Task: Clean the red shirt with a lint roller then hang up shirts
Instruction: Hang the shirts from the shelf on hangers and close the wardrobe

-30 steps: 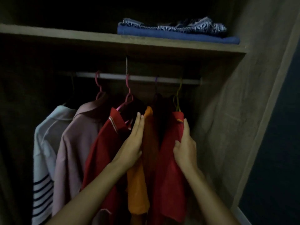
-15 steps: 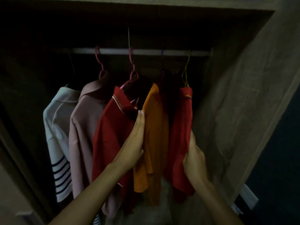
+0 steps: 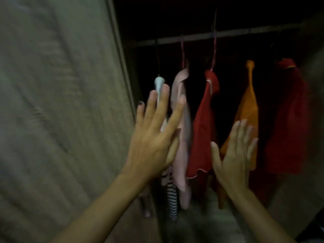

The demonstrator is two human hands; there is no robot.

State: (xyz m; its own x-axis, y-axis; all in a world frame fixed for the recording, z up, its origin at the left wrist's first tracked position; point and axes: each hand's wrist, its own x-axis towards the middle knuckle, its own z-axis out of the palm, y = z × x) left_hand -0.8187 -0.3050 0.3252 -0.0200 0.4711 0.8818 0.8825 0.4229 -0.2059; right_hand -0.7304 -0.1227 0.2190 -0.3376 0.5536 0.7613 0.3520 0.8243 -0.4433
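Observation:
Several shirts hang on hangers from the wardrobe rail (image 3: 228, 35). From left to right they are a white striped shirt (image 3: 171, 193), a pink shirt (image 3: 182, 120), a red shirt with pale trim (image 3: 201, 130), an orange shirt (image 3: 247, 109) and another red shirt (image 3: 287, 120). My left hand (image 3: 154, 135) is raised with fingers spread straight, in front of the striped and pink shirts at the wardrobe's left edge. My right hand (image 3: 233, 155) is open, fingers straight, in front of the orange shirt's lower part. Neither hand holds anything. The view is blurred.
A wood-grain wardrobe door panel (image 3: 61, 111) fills the left half of the view. The wardrobe interior is dark. Its right wall (image 3: 315, 71) borders the far red shirt.
The view has swung left, so the door panel now fills the left side. Both hands have left the red and orange shirts and spread open; the left hand moved toward the door edge.

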